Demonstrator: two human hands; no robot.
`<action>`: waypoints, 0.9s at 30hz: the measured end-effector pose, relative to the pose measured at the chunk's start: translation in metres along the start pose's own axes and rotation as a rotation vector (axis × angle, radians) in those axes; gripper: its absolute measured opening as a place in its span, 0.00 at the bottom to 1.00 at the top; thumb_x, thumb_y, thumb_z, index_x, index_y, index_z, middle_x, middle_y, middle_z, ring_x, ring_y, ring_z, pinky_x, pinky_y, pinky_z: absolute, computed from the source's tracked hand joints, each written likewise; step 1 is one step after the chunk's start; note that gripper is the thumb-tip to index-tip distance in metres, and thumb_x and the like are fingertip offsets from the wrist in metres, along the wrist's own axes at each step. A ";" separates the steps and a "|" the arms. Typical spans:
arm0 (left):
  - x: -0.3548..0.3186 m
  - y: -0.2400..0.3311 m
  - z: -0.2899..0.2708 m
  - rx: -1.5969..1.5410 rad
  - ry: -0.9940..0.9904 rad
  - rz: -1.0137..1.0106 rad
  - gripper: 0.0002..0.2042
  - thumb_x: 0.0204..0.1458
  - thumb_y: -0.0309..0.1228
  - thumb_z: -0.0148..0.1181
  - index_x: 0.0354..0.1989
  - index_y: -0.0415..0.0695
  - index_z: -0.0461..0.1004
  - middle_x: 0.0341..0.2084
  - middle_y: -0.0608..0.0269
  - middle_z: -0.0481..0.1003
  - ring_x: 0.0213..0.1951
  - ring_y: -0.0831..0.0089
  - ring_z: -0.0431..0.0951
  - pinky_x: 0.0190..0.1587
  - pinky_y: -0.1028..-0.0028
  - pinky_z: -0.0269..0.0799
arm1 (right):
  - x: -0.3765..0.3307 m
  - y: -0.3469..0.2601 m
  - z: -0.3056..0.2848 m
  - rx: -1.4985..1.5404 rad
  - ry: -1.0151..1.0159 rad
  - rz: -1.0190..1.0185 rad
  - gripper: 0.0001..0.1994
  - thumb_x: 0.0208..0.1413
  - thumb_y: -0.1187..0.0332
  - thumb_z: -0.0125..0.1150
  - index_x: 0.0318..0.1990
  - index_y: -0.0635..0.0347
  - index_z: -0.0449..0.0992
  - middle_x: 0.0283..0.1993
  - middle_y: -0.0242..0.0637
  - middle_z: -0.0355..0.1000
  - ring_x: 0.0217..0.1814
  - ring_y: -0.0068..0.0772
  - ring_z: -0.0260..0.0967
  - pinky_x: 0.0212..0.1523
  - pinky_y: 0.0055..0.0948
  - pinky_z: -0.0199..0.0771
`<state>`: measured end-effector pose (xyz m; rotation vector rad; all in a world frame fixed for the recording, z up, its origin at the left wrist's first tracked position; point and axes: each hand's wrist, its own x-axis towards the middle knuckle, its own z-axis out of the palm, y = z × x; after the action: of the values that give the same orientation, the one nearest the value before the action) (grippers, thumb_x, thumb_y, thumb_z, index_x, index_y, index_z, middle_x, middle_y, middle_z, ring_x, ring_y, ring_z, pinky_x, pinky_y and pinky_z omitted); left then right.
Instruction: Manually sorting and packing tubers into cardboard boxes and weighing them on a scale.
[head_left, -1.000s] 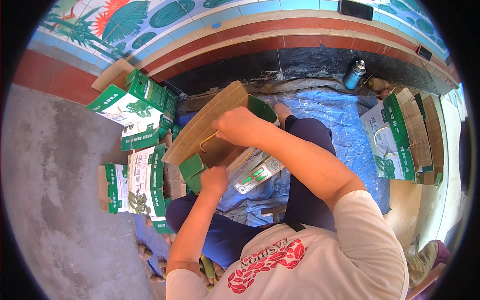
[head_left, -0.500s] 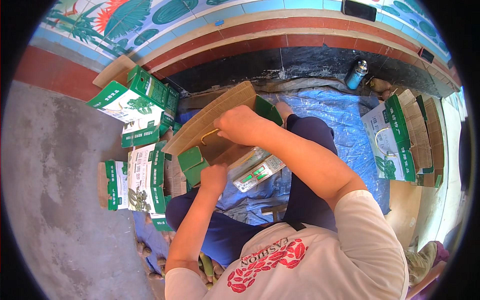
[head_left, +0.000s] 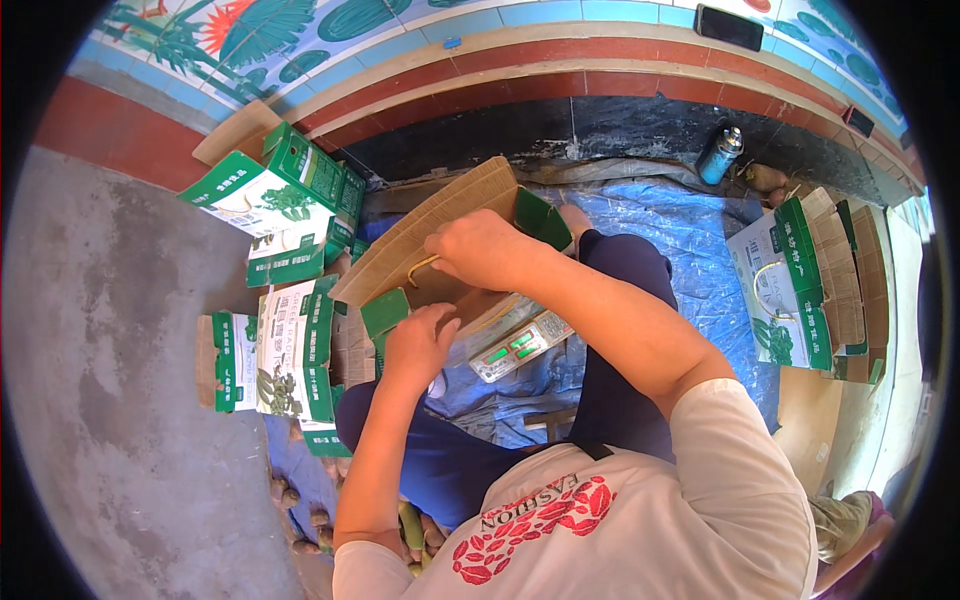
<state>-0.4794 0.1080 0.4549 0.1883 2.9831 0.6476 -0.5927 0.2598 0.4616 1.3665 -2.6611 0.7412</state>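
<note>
An open cardboard carton (head_left: 425, 232), brown inside with green end flaps, stands tilted between my legs. A yellow cord handle (head_left: 421, 266) shows against the inside of its far wall. My right hand (head_left: 482, 250) is closed at that wall, with the cord running into its fingers. My left hand (head_left: 420, 345) is at the carton's near side beside the green flap (head_left: 385, 311); its fingers are partly spread and appear to hold nothing. Just beyond the carton's near edge lies a digital scale (head_left: 522, 347) with lit green displays, partly covered by my right forearm.
Green-and-white cartons (head_left: 290, 340) stand at my left, and more cartons (head_left: 780, 285) at my right. A blue tarp (head_left: 690, 300) covers the ground. A blue flask (head_left: 720, 156) stands by the far wall, near some root vegetables (head_left: 765, 178). More vegetables (head_left: 320, 518) lie near my left elbow.
My left hand has loosened from a closed shape, its fingers now extended and lifted slightly up at the carton's near edge. The right hand stays at the cord handle.
</note>
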 end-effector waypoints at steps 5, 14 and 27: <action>-0.020 -0.003 -0.025 -0.021 0.254 0.018 0.10 0.46 0.28 0.56 0.38 0.42 0.73 0.40 0.54 0.73 0.42 0.57 0.73 0.44 0.67 0.68 | 0.002 -0.001 0.002 0.048 0.059 -0.016 0.10 0.49 0.62 0.54 0.31 0.58 0.73 0.30 0.42 0.73 0.36 0.43 0.72 0.36 0.38 0.71; -0.133 -0.120 -0.040 -0.334 0.943 -0.367 0.11 0.49 0.21 0.50 0.41 0.34 0.71 0.39 0.53 0.73 0.41 0.65 0.73 0.46 0.72 0.66 | -0.003 -0.003 0.004 -0.035 -0.076 0.008 0.10 0.50 0.61 0.54 0.32 0.58 0.73 0.31 0.41 0.73 0.37 0.43 0.71 0.37 0.38 0.70; -0.425 -0.270 0.283 0.232 0.173 -0.235 0.21 0.45 0.33 0.55 0.50 0.43 0.65 0.39 0.53 0.73 0.42 0.56 0.73 0.42 0.61 0.68 | -0.009 -0.005 0.030 -0.119 -0.399 0.027 0.13 0.49 0.59 0.56 0.33 0.59 0.75 0.32 0.43 0.73 0.39 0.44 0.71 0.39 0.37 0.70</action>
<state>-0.0564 -0.0789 0.1091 -0.2131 3.1709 0.3059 -0.5785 0.2511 0.4345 1.5926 -2.9624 0.3291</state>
